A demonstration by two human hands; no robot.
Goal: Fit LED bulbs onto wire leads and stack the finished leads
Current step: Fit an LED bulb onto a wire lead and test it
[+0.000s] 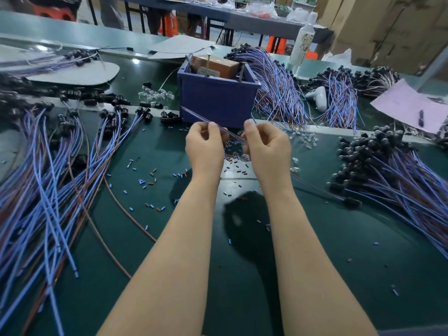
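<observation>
Over a green tabletop (315, 275) strewn with wire, a person brings both hands together at mid-bench to work one lead.

Left hand (206, 146) pinches a blue-and-brown wire lead (196, 117) between thumb and fingers, its free end slanting up to the left; right hand (266, 146) is closed at the lead's other end, fingertips pinched, probably seating a bulb too small to make out. Clear LED bulbs (306, 139) lie scattered just beside that hand, likely kept within reach. Leads with black holders (378, 163) are heaped to the right, another spread (48, 166) to the left; which is the finished stack cannot be told. Behind the hands, a purple bin (218, 103) holds a brown box.
</observation>
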